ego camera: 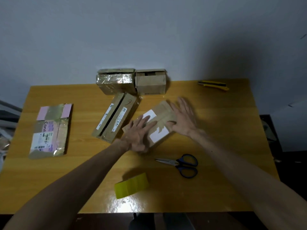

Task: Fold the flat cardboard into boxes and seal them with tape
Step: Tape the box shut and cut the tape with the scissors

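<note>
Cardboard box [163, 112] just beyond scissors [181, 164], held down by left hand [137, 132] and right hand [182, 120], fingers spread flat on top; farther beyond scissors, three more boxes [116, 82]; farthest, beyond and right of scissors, yellow utility knife [213, 85].

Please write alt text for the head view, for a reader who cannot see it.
A person's left hand and right hand press flat on a small labelled cardboard box on a yellow table. Scissors and a tape roll lie nearer the person; three other boxes sit behind, a flattened carton lies left, a yellow utility knife far right.
</note>
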